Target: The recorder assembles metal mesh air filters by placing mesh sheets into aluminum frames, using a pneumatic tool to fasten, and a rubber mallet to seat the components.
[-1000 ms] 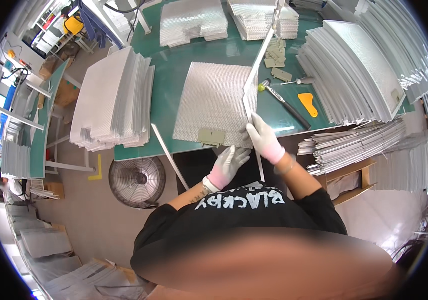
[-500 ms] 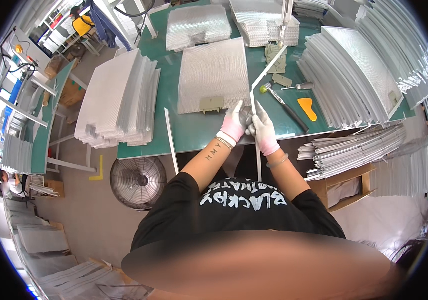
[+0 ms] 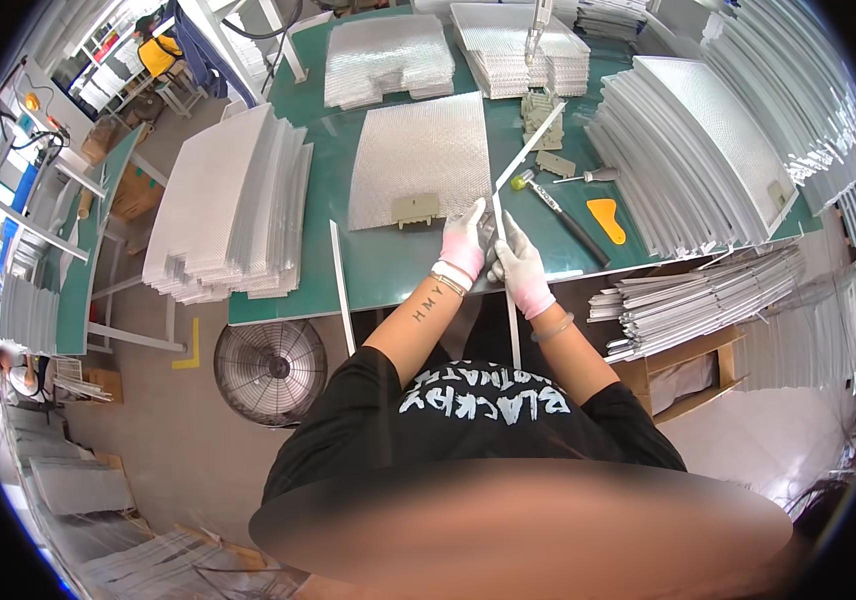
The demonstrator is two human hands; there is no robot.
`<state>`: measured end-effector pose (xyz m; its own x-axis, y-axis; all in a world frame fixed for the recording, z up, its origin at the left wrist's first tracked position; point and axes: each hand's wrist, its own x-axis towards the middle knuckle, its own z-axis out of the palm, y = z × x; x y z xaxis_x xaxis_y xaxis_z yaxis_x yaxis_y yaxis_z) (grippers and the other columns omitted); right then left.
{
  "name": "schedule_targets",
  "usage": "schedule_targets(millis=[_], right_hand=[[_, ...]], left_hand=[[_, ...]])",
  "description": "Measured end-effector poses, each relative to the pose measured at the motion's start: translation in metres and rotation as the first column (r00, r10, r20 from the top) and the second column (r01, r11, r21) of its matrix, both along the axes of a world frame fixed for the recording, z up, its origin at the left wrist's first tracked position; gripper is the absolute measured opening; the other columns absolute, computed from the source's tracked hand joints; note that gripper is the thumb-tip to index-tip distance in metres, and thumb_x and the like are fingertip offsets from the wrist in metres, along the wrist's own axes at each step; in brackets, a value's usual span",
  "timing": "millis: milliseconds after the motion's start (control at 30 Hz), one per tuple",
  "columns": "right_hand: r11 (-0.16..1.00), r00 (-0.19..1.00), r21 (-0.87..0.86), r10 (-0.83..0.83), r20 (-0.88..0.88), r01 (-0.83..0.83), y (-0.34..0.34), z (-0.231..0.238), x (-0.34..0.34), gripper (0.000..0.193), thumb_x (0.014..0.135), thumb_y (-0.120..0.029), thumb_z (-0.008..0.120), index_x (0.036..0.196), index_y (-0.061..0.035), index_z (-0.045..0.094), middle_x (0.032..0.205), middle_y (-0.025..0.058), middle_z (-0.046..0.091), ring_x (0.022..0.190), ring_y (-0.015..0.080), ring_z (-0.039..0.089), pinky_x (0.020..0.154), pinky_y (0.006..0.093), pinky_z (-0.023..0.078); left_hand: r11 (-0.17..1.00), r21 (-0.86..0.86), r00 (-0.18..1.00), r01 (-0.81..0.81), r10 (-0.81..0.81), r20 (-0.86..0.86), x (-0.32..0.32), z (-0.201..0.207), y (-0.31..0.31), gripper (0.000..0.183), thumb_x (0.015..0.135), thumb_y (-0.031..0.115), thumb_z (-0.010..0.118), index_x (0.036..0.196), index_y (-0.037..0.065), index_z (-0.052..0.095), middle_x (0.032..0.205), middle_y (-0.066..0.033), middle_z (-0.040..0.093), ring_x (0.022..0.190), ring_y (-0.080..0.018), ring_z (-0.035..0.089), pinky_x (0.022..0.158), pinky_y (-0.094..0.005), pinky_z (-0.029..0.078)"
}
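Note:
Both my hands wear white-and-pink gloves with greyish fingertips, and they are at the front edge of the green table. A thin white frame strip [image 3: 499, 226], bent at an angle near its middle, runs between them. My right hand [image 3: 521, 266] is closed around the strip's lower length. My left hand [image 3: 463, 243] grips it from the left, just below the bend; some of its fingers are hidden. Beyond my left hand lies a silvery mesh panel [image 3: 418, 150] with a grey-green plastic bracket [image 3: 415, 209] at its near edge. Another white strip [image 3: 339, 280] sticks out past the table edge.
Right of the strip lie a hammer [image 3: 573, 228], a yellow scraper [image 3: 605, 220], a screwdriver [image 3: 598, 175] and grey-green brackets [image 3: 542, 120]. Stacked mesh panels stand left [image 3: 213, 195] and right [image 3: 683, 150]. A floor fan [image 3: 271, 372] and bundled white strips [image 3: 698, 300] are below table height.
The view has shifted slightly, so the scene sits a little lower and farther left. Both hands stay on the bent strip, with only slight finger movement.

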<state>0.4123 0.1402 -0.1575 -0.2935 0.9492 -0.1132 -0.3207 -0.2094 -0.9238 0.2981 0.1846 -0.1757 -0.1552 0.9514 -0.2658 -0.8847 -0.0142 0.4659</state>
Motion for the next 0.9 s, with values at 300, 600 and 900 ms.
schedule_targets(millis=[300, 600, 900], right_hand=[[0.997, 0.983, -0.071, 0.003, -0.184, -0.016, -0.005, 0.003, 0.001, 0.057, 0.1, -0.003, 0.041, 0.153, -0.0119, 0.024, 0.078, 0.0023, 0.051, 0.05, 0.0064, 0.039, 0.05, 0.024, 0.041], [0.998, 0.998, 0.016, -0.054, 0.024, 0.054, -0.008, 0.002, -0.004, 0.056, 0.098, -0.001, 0.043, 0.151, -0.0065, 0.028, 0.08, 0.0021, 0.054, 0.047, 0.0058, 0.039, 0.046, 0.0228, 0.041], [0.98, 0.957, 0.184, 0.024, 0.29, -0.08, 0.057, 0.025, -0.014, 0.049, 0.097, -0.01, 0.05, 0.144, -0.0001, 0.04, 0.094, 0.0031, 0.064, 0.053, 0.0047, 0.049, 0.05, 0.02, 0.043]], left_hand=[[0.999, 0.038, 0.982, -0.036, 0.042, -0.183, -0.001, -0.003, 0.0, 0.017, 0.084, 0.0, 0.07, 0.099, -0.001, 0.061, 0.091, -0.0097, 0.067, 0.077, -0.019, 0.066, 0.069, -0.0293, 0.056], [0.998, -0.035, 0.952, -0.051, 0.038, -0.303, 0.001, 0.005, 0.003, 0.016, 0.086, 0.004, 0.07, 0.1, 0.001, 0.062, 0.089, -0.0067, 0.066, 0.072, -0.0164, 0.063, 0.062, -0.0284, 0.051], [0.991, 0.113, 0.977, 0.066, -0.041, -0.211, -0.006, -0.003, -0.015, 0.016, 0.094, 0.011, 0.06, 0.108, 0.004, 0.06, 0.093, -0.0056, 0.064, 0.076, -0.0155, 0.062, 0.067, -0.0287, 0.051]])
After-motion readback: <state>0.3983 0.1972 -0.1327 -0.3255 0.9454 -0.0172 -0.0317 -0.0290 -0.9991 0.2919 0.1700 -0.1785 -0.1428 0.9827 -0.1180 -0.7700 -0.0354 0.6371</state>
